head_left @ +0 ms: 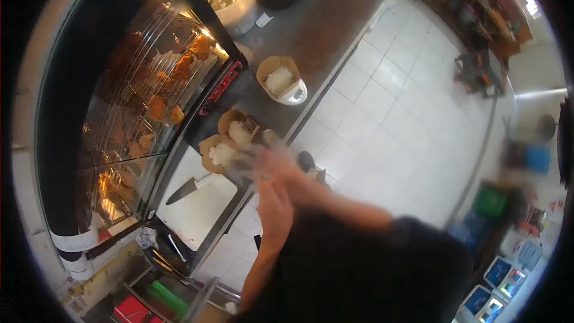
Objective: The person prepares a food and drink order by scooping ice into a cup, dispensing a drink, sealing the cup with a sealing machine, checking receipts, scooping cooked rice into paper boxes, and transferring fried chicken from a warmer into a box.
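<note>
My left hand (pixel 275 204) is raised beside the counter's front edge, its fingertips meeting my other hand. Smeared by motion, my right hand (pixel 276 166) overlaps it from above; whether anything is between them cannot be made out. Just left of the hands, two open brown cartons of white rice, a lower one (pixel 206 145) and an upper one (pixel 226 121), stand side by side on the counter. Farther up, another rice carton (pixel 287 63) sits on a white scale (pixel 294 94).
A white cutting board (pixel 206 209) bears a knife (pixel 182 191). A glass display case (pixel 143 84) with fried food stands at left. A clear tub (pixel 236 15) is on the steel counter (pixel 326 24) at top. White tiled floor (pixel 382 125) lies to the right.
</note>
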A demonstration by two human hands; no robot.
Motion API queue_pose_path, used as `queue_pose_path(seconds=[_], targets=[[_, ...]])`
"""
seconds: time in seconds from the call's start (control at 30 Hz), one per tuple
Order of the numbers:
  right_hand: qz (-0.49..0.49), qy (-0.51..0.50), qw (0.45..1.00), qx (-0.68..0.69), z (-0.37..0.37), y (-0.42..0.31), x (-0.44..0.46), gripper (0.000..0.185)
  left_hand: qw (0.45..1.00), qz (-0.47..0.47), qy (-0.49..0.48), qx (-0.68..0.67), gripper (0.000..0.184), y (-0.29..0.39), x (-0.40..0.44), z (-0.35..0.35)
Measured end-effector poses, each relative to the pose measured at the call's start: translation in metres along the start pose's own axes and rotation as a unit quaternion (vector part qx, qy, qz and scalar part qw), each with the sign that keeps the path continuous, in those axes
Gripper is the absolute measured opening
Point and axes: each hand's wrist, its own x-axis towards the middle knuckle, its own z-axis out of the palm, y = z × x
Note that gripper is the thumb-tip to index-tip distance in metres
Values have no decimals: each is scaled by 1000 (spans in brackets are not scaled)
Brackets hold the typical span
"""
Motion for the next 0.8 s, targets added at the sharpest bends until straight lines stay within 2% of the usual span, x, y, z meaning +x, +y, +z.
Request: queue_pose_path(seconds=[0.07,0.1,0.13,0.2,0.23,0.27,0.33,0.37,0.4,0.43,0.47,0.5,0.53,0.57,0.63,0.67,0.73,0.8], targets=[[12,49,993,107,-27,-23,-32,81,987,32,-154,-44,16,14,4,29],[-27,35,985,169,-66,-14,-36,84,978,105,-178,-6,28,1,-8,64],[-20,43,987,150,-93,-19,-41,84,980,100,-172,-26,28,20,-2,77],[-17,181,952,246,-138,-18,-60,88,936,169,-296,-91,43,58,2,86],[-57,207,942,258,-166,-10,-67,86,922,186,-316,-129,58,59,1,107],[-49,212,943,251,-174,-17,-69,86,923,178,-312,-138,58,53,2,128],[-90,430,886,150,-188,-32,-61,81,888,259,-353,-140,55,39,9,160],[-87,430,886,151,-196,-37,-54,81,900,244,-308,-188,39,41,18,157],[-100,442,891,-33,-205,-39,-44,75,901,241,-310,-185,39,41,25,151],[-108,436,867,-214,-216,-39,-34,69,901,230,-344,-127,30,40,30,144],[-116,415,815,-388,-226,-40,-23,63,897,221,-376,-69,24,35,32,137],[-123,381,734,-549,-236,-43,-11,58,897,214,-366,-123,21,21,28,135],[-125,334,629,-691,-241,-47,0,53,897,215,-369,-119,21,12,24,123],[-126,337,631,-688,-239,-51,10,53,914,163,-351,-122,20,3,20,105],[-85,260,515,-812,-230,-60,33,47,945,91,-294,-111,19,-25,15,78],[-85,260,517,-811,-231,-62,40,47,959,68,-258,-97,18,-42,12,65],[-79,221,463,-855,-233,-62,56,47,967,-101,-185,-145,15,-63,1,28],[-103,204,454,-861,-232,-64,65,51,990,-93,-107,-13,15,-106,-25,3]])
